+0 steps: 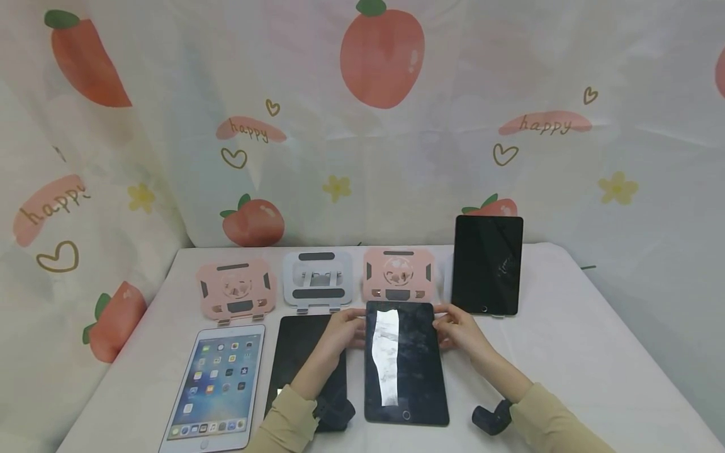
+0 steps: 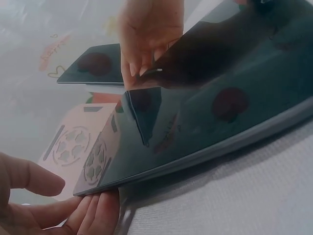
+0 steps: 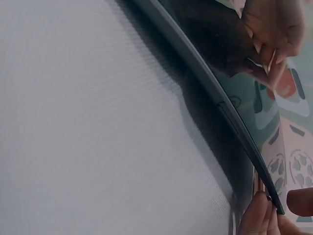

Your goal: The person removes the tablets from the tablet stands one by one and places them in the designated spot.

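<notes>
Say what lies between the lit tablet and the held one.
Head view: a dark tablet, the left hand and forearm partly over it, lies between the lit tablet and the held tablet.

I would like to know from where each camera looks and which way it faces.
Head: worn on the head, it faces forward and down at the table; left hand, right hand and sleeves show.
Left wrist: worn there, it looks across the tablet between the hands; left fingers show at lower left, right hand at top.
Right wrist: worn there, it looks along the tablet's edge; right fingers show at lower right, left hand at upper right.
Both wrist views share this tablet and a pink stand.
</notes>
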